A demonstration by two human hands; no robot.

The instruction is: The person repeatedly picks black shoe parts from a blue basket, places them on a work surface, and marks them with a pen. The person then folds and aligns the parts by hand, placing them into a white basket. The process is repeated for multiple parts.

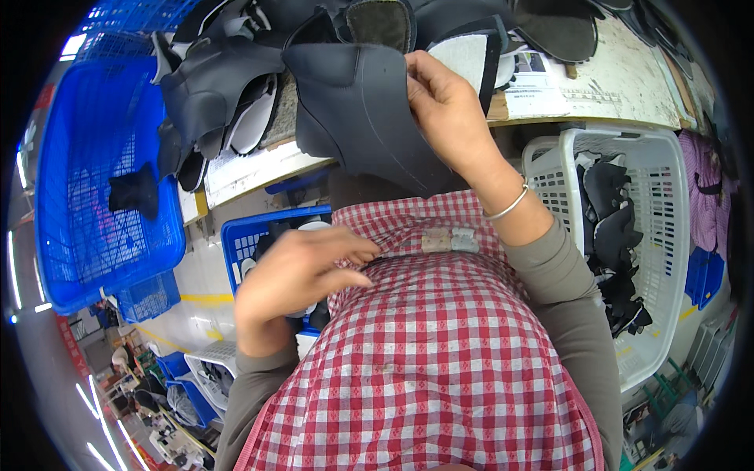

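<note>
My right hand pinches the right edge of a black shoe upper piece between thumb and fingers. The piece hangs flat over the table's front edge, with a curved stitched line across it. Lower down, in front of the checked apron, my left hand is slightly blurred. Its thumb stands apart from the fingers and nothing shows in it. Left of the held piece, another black upper with pale lining lies at the table edge.
More black uppers cover the white worktable, beside a printed sheet. A blue basket stands at the left, with one black piece in it. At the right, a white basket holds black pieces. Another blue basket is partly hidden behind my left hand.
</note>
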